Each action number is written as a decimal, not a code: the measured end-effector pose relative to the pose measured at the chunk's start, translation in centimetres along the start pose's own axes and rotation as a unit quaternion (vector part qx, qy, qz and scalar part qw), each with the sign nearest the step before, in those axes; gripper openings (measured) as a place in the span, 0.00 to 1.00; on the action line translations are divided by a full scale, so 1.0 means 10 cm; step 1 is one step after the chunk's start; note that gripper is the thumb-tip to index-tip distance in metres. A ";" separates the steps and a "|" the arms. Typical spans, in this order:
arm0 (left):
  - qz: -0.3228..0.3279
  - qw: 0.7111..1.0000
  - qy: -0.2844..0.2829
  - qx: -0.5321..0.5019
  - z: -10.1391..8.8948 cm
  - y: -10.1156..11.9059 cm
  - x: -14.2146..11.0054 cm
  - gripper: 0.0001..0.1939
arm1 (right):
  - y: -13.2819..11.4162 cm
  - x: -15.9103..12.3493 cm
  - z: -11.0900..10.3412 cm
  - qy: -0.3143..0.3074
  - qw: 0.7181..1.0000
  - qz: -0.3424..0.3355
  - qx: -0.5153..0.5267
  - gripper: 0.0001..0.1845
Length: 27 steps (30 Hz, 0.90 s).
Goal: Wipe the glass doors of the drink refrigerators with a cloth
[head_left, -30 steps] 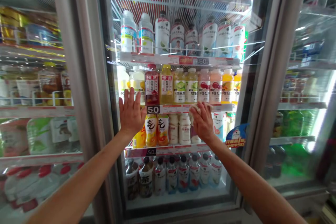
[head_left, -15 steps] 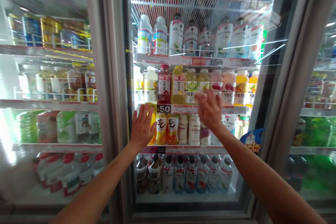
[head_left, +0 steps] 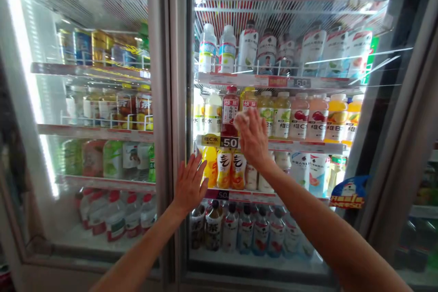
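Note:
A glass door (head_left: 345, 23) of a lit drinks fridge fills the view. My left hand (head_left: 189, 183) lies flat on the glass near the door's left frame (head_left: 176, 100), fingers spread and holding nothing. My right hand (head_left: 253, 139) presses a small white cloth (head_left: 240, 119) against the glass, in front of the shelf strip marked 5.0 (head_left: 230, 142). The cloth shows only above my fingertips. Behind the glass stand rows of juice bottles (head_left: 301, 116) and white bottles (head_left: 248, 50).
A second glass door (head_left: 96, 100) to the left shows cans and bottles on shelves. Dark tea and water bottles (head_left: 239, 228) fill the bottom shelf. A blue sticker (head_left: 349, 191) sits low on the right. A grey frame (head_left: 407, 137) borders the door's right side.
My right hand with the cloth has slid left and up across the glass. My left hand has dropped lower on the glass. The view has shifted left.

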<state>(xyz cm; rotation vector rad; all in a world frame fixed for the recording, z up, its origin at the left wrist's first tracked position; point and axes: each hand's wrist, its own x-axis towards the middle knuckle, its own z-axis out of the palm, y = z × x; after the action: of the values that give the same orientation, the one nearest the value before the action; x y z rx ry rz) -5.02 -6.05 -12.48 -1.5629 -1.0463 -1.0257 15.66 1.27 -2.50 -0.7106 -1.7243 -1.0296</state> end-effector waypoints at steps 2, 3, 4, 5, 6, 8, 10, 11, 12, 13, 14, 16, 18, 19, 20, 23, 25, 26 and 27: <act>-0.013 1.000 0.009 0.012 -0.07 -0.05 -0.03 0.32 | -0.20 -0.09 0.06 -0.051 0.988 -0.141 0.036 0.34; -0.021 1.000 0.007 0.018 -0.10 -0.08 -0.05 0.32 | -0.30 -0.15 0.08 -0.073 0.976 -0.198 0.053 0.34; -0.027 0.999 0.003 0.022 -0.12 -0.12 -0.07 0.33 | -0.38 -0.18 0.10 -0.087 0.969 -0.223 0.062 0.33; -0.031 0.999 0.000 0.025 -0.14 -0.15 -0.09 0.33 | -0.44 -0.18 0.12 -0.092 0.970 -0.214 0.066 0.33; -0.034 0.999 -0.003 0.027 -0.16 -0.19 -0.12 0.33 | -0.48 -0.14 0.13 -0.088 0.978 -0.178 0.064 0.33; -0.039 0.999 -0.006 0.031 -0.19 -0.24 -0.15 0.33 | -0.53 -0.03 0.16 -0.072 0.992 -0.091 0.058 0.34; -0.051 0.998 -0.004 0.031 -0.22 -0.28 -0.18 0.33 | -0.59 0.02 0.20 -0.070 0.993 -0.071 0.067 0.35; -0.057 0.998 -0.002 0.031 -0.23 -0.29 -0.19 0.33 | -0.64 -0.01 0.22 -0.079 0.989 -0.096 0.077 0.35; -0.062 0.998 0.001 0.031 -0.25 -0.29 -0.20 0.32 | -0.68 -0.07 0.25 -0.091 0.982 -0.139 0.089 0.34; -0.065 0.997 0.002 0.031 -0.27 -0.30 -0.20 0.32 | -0.73 -0.13 0.27 -0.103 0.970 -0.195 0.102 0.32; -0.065 0.997 0.001 0.031 -0.28 -0.31 -0.21 0.32 | -0.77 -0.19 0.30 -0.112 0.955 -0.251 0.113 0.30; -0.064 0.997 -0.006 0.032 -0.31 -0.32 -0.22 0.32 | -0.82 -0.21 0.33 -0.110 0.939 -0.301 0.124 0.28; -0.066 0.997 -0.012 0.035 -0.33 -0.34 -0.23 0.33 | -0.85 -0.11 0.36 -0.082 0.965 -0.222 0.113 0.28; -0.068 0.997 -0.013 0.036 -0.33 -0.35 -0.24 0.33 | -0.87 -0.07 0.37 -0.066 0.979 -0.160 0.104 0.29; -0.070 0.997 -0.014 0.036 -0.33 -0.36 -0.26 0.33 | -0.90 -0.06 0.38 -0.057 0.987 -0.116 0.098 0.30; -0.078 0.996 -0.027 0.030 -0.35 -0.37 -0.34 0.33 | -1.00 -0.34 0.39 -0.083 0.971 -0.193 0.119 0.28; -0.080 0.995 -0.042 0.029 -0.36 -0.37 -0.41 0.32 | -1.03 -0.65 0.36 -0.117 0.934 -0.305 0.145 0.25; -0.078 0.995 -0.050 0.031 -0.36 -0.36 -0.45 0.32 | -1.00 -0.76 0.33 -0.130 0.924 -0.328 0.148 0.26; -0.074 0.995 -0.056 0.032 -0.36 -0.34 -0.48 0.32 | -0.95 -0.82 0.30 -0.128 0.926 -0.324 0.144 0.27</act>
<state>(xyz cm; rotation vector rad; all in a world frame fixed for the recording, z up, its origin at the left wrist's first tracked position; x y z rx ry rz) -10.01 -9.68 -15.47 -1.5224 -1.2759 -1.0021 9.50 -0.58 -13.68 -0.0692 -2.3622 -1.1062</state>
